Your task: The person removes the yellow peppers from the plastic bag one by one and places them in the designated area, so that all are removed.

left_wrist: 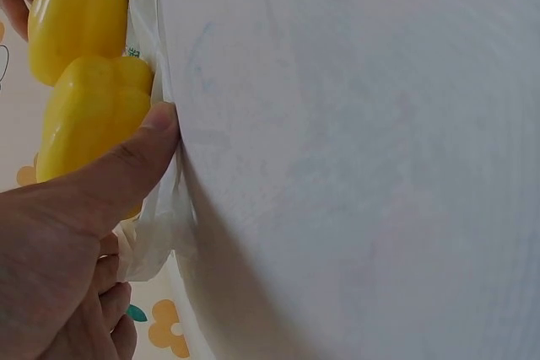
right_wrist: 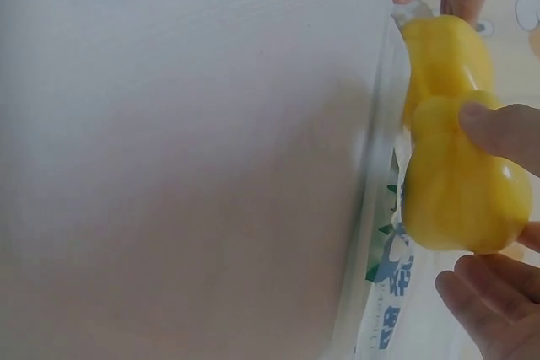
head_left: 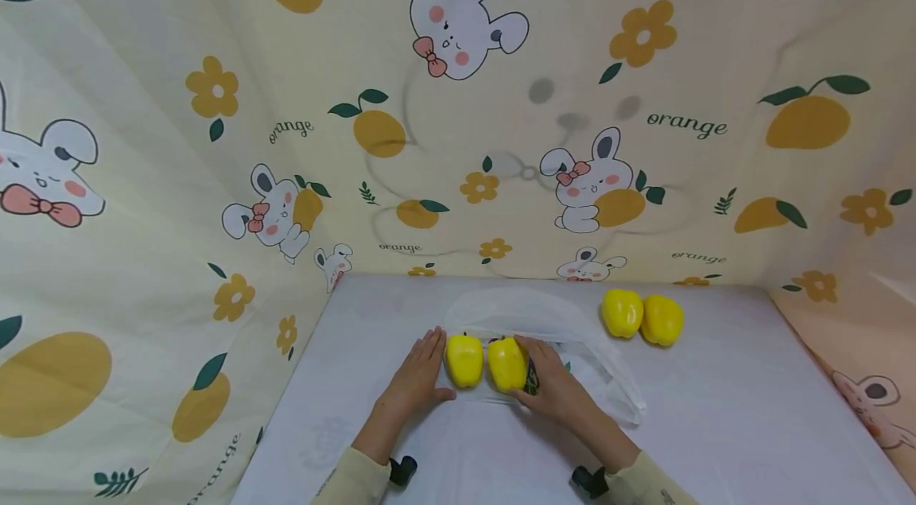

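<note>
My right hand (head_left: 553,384) pinches a glossy, lobed yellow bell pepper (head_left: 506,366), likely light, slippery, best held by its sides; my straight-fingered left hand (head_left: 417,371) flanks a matching yellow pepper (head_left: 464,362)

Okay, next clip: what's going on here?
A person is handling yellow peppers at a table. The right hand grips one yellow pepper, thumb and fingers on either side. Just left of it sits a second yellow pepper, with the left hand alongside, fingers extended. Both peppers are at a white plastic bag. Two more peppers stand together farther back, to the right.
</note>
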Demonstrator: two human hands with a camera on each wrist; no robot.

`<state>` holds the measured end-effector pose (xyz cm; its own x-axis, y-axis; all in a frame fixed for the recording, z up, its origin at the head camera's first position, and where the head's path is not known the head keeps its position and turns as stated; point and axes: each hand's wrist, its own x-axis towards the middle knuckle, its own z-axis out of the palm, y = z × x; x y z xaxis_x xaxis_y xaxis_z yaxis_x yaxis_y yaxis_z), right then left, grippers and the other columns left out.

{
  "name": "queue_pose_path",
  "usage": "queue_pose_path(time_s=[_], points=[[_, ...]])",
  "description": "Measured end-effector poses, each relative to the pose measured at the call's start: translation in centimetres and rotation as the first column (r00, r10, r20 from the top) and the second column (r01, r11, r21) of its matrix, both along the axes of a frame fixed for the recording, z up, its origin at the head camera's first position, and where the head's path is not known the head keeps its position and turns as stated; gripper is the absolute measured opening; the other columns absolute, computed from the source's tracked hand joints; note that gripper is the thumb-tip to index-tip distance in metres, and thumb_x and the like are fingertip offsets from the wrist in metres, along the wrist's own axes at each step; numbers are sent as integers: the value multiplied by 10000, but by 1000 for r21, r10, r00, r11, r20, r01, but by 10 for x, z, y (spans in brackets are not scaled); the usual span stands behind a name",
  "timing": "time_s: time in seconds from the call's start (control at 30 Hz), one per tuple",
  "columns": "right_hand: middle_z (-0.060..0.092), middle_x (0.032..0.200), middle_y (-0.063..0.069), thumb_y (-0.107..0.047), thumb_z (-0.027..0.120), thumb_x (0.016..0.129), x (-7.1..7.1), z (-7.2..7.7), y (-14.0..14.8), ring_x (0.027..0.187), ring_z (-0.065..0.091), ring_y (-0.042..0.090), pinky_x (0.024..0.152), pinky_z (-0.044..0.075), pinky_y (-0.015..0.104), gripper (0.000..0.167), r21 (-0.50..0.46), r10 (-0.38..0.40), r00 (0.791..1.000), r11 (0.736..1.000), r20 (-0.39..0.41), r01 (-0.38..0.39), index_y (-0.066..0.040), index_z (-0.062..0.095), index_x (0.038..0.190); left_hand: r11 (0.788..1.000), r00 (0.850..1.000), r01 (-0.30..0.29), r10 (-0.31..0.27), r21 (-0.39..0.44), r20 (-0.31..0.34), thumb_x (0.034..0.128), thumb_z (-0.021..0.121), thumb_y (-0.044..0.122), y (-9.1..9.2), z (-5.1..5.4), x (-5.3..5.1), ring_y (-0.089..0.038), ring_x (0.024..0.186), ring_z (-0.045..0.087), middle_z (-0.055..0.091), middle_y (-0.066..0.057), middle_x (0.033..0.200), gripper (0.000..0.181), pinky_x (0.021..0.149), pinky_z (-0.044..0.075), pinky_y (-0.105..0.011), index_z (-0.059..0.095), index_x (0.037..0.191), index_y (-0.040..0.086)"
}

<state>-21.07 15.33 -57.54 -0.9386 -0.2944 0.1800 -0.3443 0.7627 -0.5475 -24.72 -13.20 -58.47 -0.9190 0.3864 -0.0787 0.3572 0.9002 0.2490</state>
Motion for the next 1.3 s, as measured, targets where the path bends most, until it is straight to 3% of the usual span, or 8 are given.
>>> queue_pose_path(time_s=[0.23, 0.73, 1.3], points=[[475, 1596, 163, -263, 937, 859, 5, 3, 6, 1450, 506, 356, 1163, 500, 554, 934, -24, -11, 1000, 1000, 25, 11, -110, 409, 1614, 1000, 1000, -1, 1, 14, 0, 899, 879, 421, 0, 2, 0, -313, 1650, 196, 208, -169, 1779, 1098, 1342, 194, -476, 247, 1690, -4], [526, 1513, 119, -171, 960, 820, 16, 8, 37, 1359, 549, 318, 1156, 502, 564, 975, -115, -26, 998, 993, -56, 19, -89, 393, 1608, 1000, 1000, -2, 3, 8, -4, 888, 891, 416, 0, 1, 5, -320, 1642, 222, 228, -181, 1771, 1098, 1337, 218, -482, 264, 1683, -9], [484, 1550, 140, -125, 952, 823, 24, 20, 74, 1367, 513, 345, 1158, 472, 628, 970, -148, -79, 995, 987, -68, 68, -73, 383, 1608, 1000, 1000, -1, 1, 0, -3, 898, 880, 428, 0, 1, 2, -326, 1640, 224, 226, -185, 1771, 1094, 1336, 218, -489, 258, 1684, -10]])
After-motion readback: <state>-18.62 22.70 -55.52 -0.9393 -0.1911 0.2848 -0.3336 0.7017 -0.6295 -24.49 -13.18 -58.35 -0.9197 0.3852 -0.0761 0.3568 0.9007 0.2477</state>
